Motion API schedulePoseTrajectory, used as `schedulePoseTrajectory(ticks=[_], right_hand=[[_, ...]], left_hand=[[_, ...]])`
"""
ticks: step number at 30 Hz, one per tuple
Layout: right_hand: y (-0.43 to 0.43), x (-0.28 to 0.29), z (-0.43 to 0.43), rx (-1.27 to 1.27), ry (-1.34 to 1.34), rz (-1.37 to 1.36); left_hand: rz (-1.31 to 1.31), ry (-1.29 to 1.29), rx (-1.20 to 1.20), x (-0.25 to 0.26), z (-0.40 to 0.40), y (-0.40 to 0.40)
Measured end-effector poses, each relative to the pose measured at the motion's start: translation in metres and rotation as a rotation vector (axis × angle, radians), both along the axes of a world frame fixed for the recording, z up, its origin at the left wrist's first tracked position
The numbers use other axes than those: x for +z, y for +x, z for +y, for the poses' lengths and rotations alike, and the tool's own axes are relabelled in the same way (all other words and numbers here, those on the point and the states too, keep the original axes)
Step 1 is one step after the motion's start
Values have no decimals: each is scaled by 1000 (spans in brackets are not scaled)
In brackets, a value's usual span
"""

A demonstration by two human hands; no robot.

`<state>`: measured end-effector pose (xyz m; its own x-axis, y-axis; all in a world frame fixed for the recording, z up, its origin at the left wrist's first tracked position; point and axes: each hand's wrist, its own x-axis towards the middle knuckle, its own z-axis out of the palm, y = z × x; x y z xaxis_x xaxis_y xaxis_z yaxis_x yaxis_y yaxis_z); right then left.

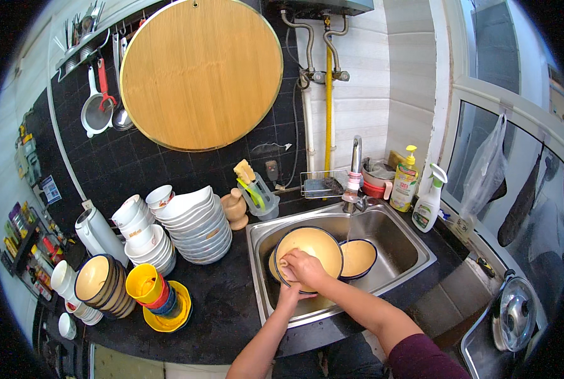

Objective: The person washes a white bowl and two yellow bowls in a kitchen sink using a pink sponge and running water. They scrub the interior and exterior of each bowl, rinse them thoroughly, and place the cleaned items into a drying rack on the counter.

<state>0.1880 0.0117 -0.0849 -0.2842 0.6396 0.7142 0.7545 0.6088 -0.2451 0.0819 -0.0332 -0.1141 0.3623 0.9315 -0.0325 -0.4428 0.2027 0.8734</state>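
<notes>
My left hand [290, 297] grips the near rim of a cream-yellow bowl [317, 241] with a dark blue edge, tilted above the sink. My right hand [308, 269] reaches inside that bowl, fingers bent against its inner wall; whether it holds a small cloth or sponge is hidden. A second cream-yellow bowl [359, 258] sits in the stainless-steel sink [395, 251], just right of the held one. A thin stream of water falls into it from the faucet [356, 156]. Part of another yellowish bowl [273, 267] shows behind the held bowl's left side.
Left on the black counter [220, 308] stand stacks of white bowls [201, 237], cream bowls [95, 279] and coloured cups [144, 284]. Behind the sink are a dish-soap bottle [405, 182] and a spray bottle [427, 203]. A lidded pot [514, 312] stands at right.
</notes>
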Motion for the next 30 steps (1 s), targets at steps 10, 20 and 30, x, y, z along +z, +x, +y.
schedulePoseTrajectory(ticks=[10,20,30], right_hand=[[42,3,34,-648,-260,36],[38,6,43,-528,-239,-120],[41,17,33,-600,-386,-81]], left_hand=[[73,2,-12,0,2,9],[48,7,5,-12,9,7],[111,31,50,-5,7,2]])
